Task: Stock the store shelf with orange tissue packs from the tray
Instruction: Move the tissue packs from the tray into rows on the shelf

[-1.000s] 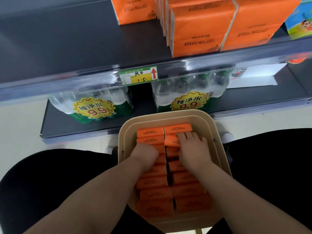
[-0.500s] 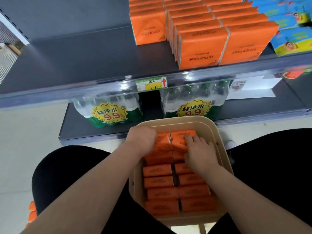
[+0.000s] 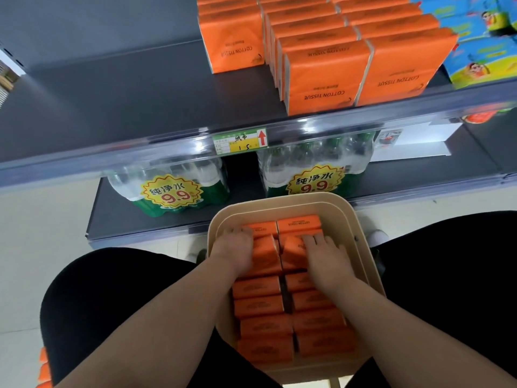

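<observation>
A beige tray rests between my knees, filled with two columns of orange tissue packs. My left hand grips the left side of a tilted-up pack near the tray's far end. My right hand lies over the neighbouring raised pack, fingers curled on it. Above, the dark grey shelf carries rows of orange tissue packs on its right half; its left half is bare.
A price label sits on the shelf's clear front rail. Below it, two shrink-wrapped bottle packs stand on the lower shelf. Blue packs fill the top right. My black-clad knees flank the tray.
My view has tilted up, showing more of the upper shelf. Both hands slid toward the tray's far end, and two packs there now stand tilted up in their grip.
</observation>
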A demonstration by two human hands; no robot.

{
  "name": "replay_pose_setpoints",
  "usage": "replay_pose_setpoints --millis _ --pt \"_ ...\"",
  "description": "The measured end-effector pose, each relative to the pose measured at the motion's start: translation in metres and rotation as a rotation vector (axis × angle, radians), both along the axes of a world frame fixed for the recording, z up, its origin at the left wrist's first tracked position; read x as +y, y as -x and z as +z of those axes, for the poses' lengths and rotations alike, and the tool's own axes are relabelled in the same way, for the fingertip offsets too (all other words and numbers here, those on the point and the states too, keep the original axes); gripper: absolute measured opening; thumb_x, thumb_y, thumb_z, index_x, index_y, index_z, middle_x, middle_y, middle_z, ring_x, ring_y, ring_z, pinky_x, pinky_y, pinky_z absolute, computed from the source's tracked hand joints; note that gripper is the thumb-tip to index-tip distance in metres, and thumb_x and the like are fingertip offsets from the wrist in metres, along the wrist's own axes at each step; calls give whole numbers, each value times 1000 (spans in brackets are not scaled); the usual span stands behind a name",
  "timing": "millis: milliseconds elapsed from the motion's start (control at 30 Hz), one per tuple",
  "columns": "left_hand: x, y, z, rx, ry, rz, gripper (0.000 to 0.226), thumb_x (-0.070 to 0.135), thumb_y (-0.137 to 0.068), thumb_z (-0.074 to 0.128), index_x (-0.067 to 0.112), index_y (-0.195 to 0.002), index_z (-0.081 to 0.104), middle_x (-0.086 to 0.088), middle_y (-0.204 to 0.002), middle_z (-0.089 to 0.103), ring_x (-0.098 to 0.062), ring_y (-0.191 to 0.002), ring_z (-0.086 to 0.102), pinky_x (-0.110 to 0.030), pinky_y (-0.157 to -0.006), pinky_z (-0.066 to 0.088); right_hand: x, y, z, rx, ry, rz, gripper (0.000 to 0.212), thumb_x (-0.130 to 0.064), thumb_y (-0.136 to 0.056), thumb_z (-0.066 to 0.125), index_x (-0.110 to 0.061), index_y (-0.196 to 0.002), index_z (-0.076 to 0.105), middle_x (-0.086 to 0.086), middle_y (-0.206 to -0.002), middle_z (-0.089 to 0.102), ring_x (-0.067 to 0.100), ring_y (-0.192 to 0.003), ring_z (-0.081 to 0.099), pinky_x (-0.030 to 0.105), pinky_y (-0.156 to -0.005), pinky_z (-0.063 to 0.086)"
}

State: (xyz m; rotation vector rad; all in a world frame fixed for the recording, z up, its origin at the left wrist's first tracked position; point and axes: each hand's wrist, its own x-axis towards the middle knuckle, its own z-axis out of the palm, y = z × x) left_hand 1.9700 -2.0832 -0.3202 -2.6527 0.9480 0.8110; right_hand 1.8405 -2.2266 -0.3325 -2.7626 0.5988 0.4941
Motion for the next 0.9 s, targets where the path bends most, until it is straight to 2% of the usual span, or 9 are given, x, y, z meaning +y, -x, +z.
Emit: replay_pose_setpoints --millis 67,167,333,467,567,700,800,900 --pt "0 3 1 79 14 47 64 22 -84 64 8 -134 28 -13 -121 56 -29 -109 58 -41 -92 49 -1 0 1 0 3 1 43 -9 -91 37 -22 -133 36 4 -131 45 25 -120 42 43 -95 36" --pt "3 4 7 48 58 21 61 19 -83 63 12 -132 27 -10 -113 61 -28 -100 62 -41 -85 53 -2 -1 6 -8 17 -7 43 -8 -90 38 -23 -131 37 3 -131 46 25 -119 43 42 -94 37" --pt "6 2 32 -85 158 -95 40 22 -84 59 19 -123 48 -5 -117 61 -25 -108 59 -36 -84 49 -2 1 27 -97 74 -11 45 -10 -89 41 -22 -132 36 2 -130 47 24 -120 44 40 -94 38" --pt "12 13 55 -206 306 -68 39 24 -84 55 21 -123 48 -2 -116 61 -24 -108 57 -35 -83 48 -3 2 52 -189 160 44 39 -10 -87 44 -21 -124 41 3 -126 48 25 -119 44 39 -96 39" --pt "15 18 78 -277 445 -22 34 25 -82 57 22 -114 49 -2 -108 59 -25 -104 56 -39 -81 51 -5 3 76 -265 235 75 40 -12 -88 45 -21 -127 44 3 -128 46 24 -121 42 38 -97 37" --pt "18 19 123 -354 667 36 33 32 -82 61 24 -112 51 1 -103 60 -22 -96 59 -32 -68 46 -13 4 123 -426 353 54 46 -12 -81 55 -20 -126 48 4 -122 50 26 -114 48 39 -89 39" --pt "16 15 163 -409 812 93 41 31 -83 64 23 -120 50 -2 -110 60 -24 -102 57 -34 -76 45 -21 -1 166 -529 379 18 51 -7 -80 55 -20 -128 45 3 -122 49 26 -117 46 40 -92 37" --pt "11 5 198 -451 909 139 44 28 -82 65 21 -123 49 -5 -112 58 -27 -105 55 -38 -83 46 -28 -13 203 -708 401 28 57 -2 -70 64 -16 -124 51 8 -113 56 33 -108 54 43 -84 40"
